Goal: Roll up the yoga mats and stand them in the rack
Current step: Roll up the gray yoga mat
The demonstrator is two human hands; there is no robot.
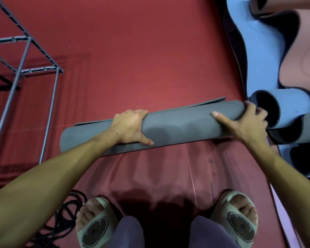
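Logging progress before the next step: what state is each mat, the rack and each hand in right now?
grey mat: almost fully rolled, short flap still flat on the red floor.
blue mat: unrolled, wavy, its end loosely curled.
rack: upright; no mats in the part shown.
left hand: grips grey roll.
right hand: grips roll's right end.

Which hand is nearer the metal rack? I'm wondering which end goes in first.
Left. The left hand grips the grey mat mid-roll, closer to the rack; the right hand holds the far end.
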